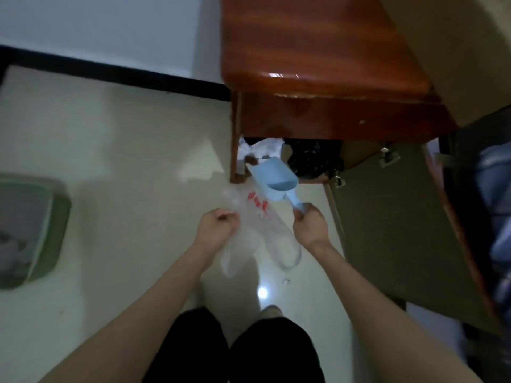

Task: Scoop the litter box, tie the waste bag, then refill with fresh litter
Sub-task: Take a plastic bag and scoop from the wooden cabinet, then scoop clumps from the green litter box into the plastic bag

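from the head view, the thin clear bag (257, 225) could slip or tear if it snags on the scoop (272, 178), since it hangs loose. the left hand (218, 226) pinches the bag's edge; the right hand (311, 223) is clenched round the scoop's handle. the litter box (59, 230) sits far left on the floor.

Green litter box (41, 233) cut by left edge, contents blurred; bag's (257, 217) red print unreadable.

Glossy reddish wooden cabinet (326, 59) with open door (392, 217), pale tiled floor (132, 139), black baseboard (110, 74), white wall (105, 23)
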A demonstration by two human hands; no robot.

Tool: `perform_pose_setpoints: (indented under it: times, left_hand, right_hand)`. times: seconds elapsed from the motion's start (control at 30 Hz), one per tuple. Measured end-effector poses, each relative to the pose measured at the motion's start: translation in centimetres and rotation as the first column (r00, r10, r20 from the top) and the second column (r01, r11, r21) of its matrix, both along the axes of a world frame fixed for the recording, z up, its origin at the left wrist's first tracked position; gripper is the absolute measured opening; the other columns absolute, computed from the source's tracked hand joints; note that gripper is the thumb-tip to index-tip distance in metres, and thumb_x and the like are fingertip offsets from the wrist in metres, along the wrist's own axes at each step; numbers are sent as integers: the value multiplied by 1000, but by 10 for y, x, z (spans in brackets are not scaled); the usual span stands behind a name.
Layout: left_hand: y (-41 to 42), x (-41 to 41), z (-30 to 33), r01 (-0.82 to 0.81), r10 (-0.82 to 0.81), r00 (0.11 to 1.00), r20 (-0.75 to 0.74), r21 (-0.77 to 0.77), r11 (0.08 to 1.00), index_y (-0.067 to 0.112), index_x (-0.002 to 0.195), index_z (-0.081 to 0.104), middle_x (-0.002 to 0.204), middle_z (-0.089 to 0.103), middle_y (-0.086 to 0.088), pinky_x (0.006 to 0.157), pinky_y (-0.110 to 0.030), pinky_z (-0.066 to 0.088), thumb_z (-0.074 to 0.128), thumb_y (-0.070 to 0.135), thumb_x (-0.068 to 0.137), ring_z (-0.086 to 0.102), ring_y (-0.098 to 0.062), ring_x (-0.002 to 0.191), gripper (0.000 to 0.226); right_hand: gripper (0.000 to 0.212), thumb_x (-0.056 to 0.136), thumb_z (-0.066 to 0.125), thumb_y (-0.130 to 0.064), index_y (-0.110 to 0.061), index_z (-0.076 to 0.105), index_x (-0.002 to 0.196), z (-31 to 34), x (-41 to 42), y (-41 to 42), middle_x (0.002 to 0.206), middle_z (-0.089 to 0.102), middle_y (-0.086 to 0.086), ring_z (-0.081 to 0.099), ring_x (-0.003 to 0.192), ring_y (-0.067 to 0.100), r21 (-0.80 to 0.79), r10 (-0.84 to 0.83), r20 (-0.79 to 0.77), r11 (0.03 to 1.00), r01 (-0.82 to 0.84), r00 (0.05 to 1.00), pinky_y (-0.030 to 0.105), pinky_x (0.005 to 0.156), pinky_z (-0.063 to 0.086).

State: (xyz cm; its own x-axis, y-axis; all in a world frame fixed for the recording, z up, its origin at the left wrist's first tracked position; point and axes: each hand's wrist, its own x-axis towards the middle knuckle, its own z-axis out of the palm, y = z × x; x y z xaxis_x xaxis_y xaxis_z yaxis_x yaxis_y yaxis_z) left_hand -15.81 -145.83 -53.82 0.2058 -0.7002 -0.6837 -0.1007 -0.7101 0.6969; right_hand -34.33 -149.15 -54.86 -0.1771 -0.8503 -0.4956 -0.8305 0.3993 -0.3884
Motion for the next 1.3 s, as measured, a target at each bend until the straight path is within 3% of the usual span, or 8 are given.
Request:
perform_pose_setpoints:
  times: [0.1, 0.17, 0.27, 0.4, 0.6, 0.83, 1.17, 1.3]
  left_hand:
    - [53, 42, 55, -109, 109, 994, 14, 66, 992, 12, 61, 59, 63, 58, -10, 71, -33, 46, 60, 14, 88, 55, -20, 70, 27]
    - [87, 69, 85, -190, 187, 982, 36, 93, 977, 15, 56, 59, 58, 58, -6, 67, -30, 47, 62, 17, 86, 57, -21, 67, 30]
    - [130, 105, 122, -347, 344, 938, 47, 101, 932, 10, 65, 58, 62, 58, -7, 62, -27, 47, 57, 10, 89, 55, -22, 64, 24]
    - [183, 150, 137, -515, 507, 857, 93, 110, 850, 10, 71, 61, 70, 62, -8, 79, -39, 51, 57, 11, 88, 60, -24, 71, 18]
    - [271, 198, 131, -746, 740, 666, 97, 113, 657, 11, 70, 61, 71, 62, -9, 81, -45, 51, 58, 16, 87, 58, -23, 74, 17]
    - [359, 259, 111, -920, 919, 388, 75, 95, 380, 12, 77, 62, 74, 62, -8, 77, -38, 49, 57, 12, 90, 57, -25, 75, 13]
    - [473, 355, 2, -976, 958, 216, 189, -1, 220, 17, 77, 63, 81, 67, -9, 76, -38, 50, 57, 13, 89, 61, -24, 75, 14]
    - [485, 391, -57, -978, 957, 176, 231, -71, 197, 21, 79, 62, 82, 67, -6, 71, -32, 48, 55, 14, 91, 61, -18, 71, 16]
  right_hand:
    - [30, 99, 39, -16, 4, 51, 117, 62, 32, 32, 115, 57, 22, 54, 106, 35, 38, 113, 10, 993, -113, 994, 32, 78, 38]
    - [29, 99, 39, -17, 3, 51, 116, 99, 57, 48, 112, 57, 20, 54, 103, 33, 39, 186, 44, 981, -188, 982, 28, 71, 32]
    - [27, 100, 38, -18, -1, 51, 115, 137, 102, 65, 109, 55, 14, 53, 98, 27, 43, 276, 108, 958, -282, 955, 23, 69, 28]
    - [25, 99, 39, -18, -2, 50, 115, 150, 166, 91, 101, 52, 8, 51, 92, 23, 30, 404, 177, 909, -416, 897, 22, 70, 29]
    - [25, 99, 39, -18, -2, 51, 113, 140, 251, 126, 101, 52, 8, 45, 84, 18, 47, 599, 176, 787, -615, 781, 25, 71, 31]
    - [25, 100, 38, -20, -4, 51, 114, 109, 357, 175, 96, 49, 3, 49, 82, 20, 70, 785, 147, 599, -797, 603, 28, 69, 34]
    - [25, 100, 38, -21, -3, 50, 112, -22, 514, 264, 104, 54, 12, 50, 83, 21, 59, 923, 154, 348, -936, 353, 29, 70, 36]
    - [28, 100, 36, -22, -1, 48, 115, -82, 566, 283, 111, 55, 16, 56, 99, 32, 69, 940, 142, 302, -951, 309, 33, 76, 38]
